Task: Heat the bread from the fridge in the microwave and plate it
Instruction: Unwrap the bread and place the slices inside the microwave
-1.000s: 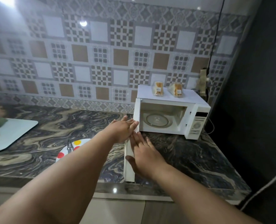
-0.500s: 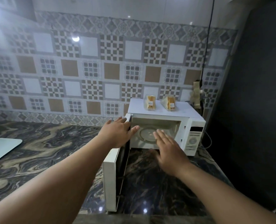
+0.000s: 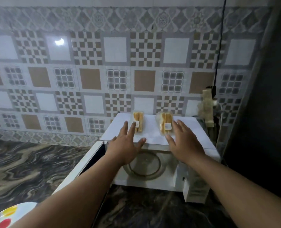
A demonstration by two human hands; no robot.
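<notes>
Both hands spread flat, empty: left hand (image 3: 125,143) near left bread pack (image 3: 138,122), right hand (image 3: 183,142) beside right bread pack (image 3: 165,123), atop microwave (image 3: 194,137)

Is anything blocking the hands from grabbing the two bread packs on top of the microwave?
Nothing visible. The left hand reaches toward the left clear-wrapped bread pack, the right hand beside the right clear-wrapped pack, on the white microwave.

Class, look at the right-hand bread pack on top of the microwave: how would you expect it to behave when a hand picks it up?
The right bread pack looks clear-wrapped, so probably slippery and crinkly. It is small beside the right hand, so likely light. The slices stand on edge, so it may tip if nudged.
</notes>
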